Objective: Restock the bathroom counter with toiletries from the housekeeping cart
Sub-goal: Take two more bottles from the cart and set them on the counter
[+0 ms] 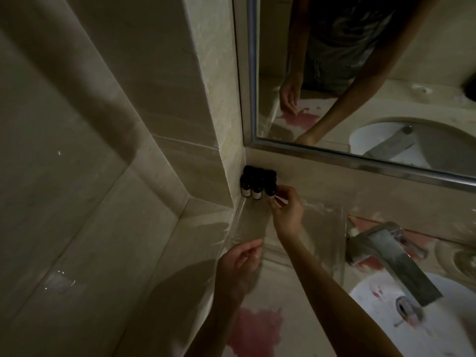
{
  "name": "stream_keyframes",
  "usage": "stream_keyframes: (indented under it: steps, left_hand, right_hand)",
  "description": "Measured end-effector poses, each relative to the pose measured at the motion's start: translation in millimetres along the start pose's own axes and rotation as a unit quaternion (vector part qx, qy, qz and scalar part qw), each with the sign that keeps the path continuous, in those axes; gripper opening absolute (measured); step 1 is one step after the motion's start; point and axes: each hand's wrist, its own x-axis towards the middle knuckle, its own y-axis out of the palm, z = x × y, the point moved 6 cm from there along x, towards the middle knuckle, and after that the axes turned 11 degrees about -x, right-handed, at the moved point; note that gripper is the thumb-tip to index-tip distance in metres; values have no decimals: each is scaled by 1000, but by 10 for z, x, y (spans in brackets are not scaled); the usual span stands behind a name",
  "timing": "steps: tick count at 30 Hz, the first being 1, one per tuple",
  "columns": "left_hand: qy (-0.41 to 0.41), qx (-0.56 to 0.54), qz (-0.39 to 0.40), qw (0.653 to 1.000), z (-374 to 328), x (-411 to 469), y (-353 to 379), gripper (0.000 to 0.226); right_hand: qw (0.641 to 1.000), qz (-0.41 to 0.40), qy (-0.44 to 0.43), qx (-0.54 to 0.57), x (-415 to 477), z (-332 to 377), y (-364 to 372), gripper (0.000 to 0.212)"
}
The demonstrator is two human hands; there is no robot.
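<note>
Several small dark toiletry bottles [77, 185] with pale labels stand huddled in the far corner of the marble counter [260, 300], under the mirror's lower left corner. My right hand [287, 211] reaches to the rightmost bottle [347, 188], and its thumb and fingertips pinch the bottle low down at the label. My left hand [240, 261] hovers nearer to me above the counter, palm turned up, fingers loosely curled, holding nothing. The room is dim and the labels cannot be read.
A steel-framed mirror [360, 73] hangs on the back wall and reflects my arms. A chrome faucet [386, 256] stands over the white sink [386, 318] at the right. Marble walls close in on the left. A pink stain [255, 331] marks the counter near me.
</note>
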Motion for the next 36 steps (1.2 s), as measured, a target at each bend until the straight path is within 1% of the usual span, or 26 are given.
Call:
stream_keyframes:
  steps: [1, 3, 8, 11, 14, 18, 20, 23, 26, 30, 33, 36]
  left_hand:
    - [3, 2, 2, 1000, 3, -2, -7, 30]
    - [4, 7, 2, 1000, 4, -4, -14, 31]
    - [-11, 17, -8, 1000, 8, -18, 18, 17]
    - [-8, 31, -6, 999, -9, -34, 28, 26]
    - [-3, 31, -4, 999, -33, -40, 40, 18]
    - [-6, 35, -6, 999, -27, -52, 51, 19]
    - [-4, 52, -10, 999, -53, -60, 52, 23]
    - [12, 105, -16, 994, -121, -63, 58, 26]
    - [31, 125, -25, 991, -197, -84, 64, 29]
    - [91, 150, -22, 984, -318, -156, 54, 23]
    - [137, 194, -13, 971, -381, -241, 43, 23]
    - [170, 253, 3, 952, -418, -352, 40, 26]
  right_hand:
    - [1000, -1, 0, 2, 1, 2, 7, 22]
    - [1000, 1, 1, 8, 3, 9, 29, 25]
    - [1000, -2, 2, 11, -3, 10, 54, 27]
    - [1000, -6, -2, 8, 8, 15, 55, 25]
    - [1000, -3, -3, 0, 35, 8, 56, 23]
    - [1000, 6, 10, 2, 28, -5, 70, 26]
    - [1000, 9, 20, 5, 19, 12, 81, 28]
    - [999, 12, 28, -8, 24, 29, 60, 32]
    - [999, 9, 26, -28, 9, -2, -19, 32]
    - [999, 2, 34, -37, -152, -66, -253, 30]
    - [997, 33, 0, -74, -374, 32, -478, 27]
    - [985, 57, -84, -139, -679, 279, -734, 21]
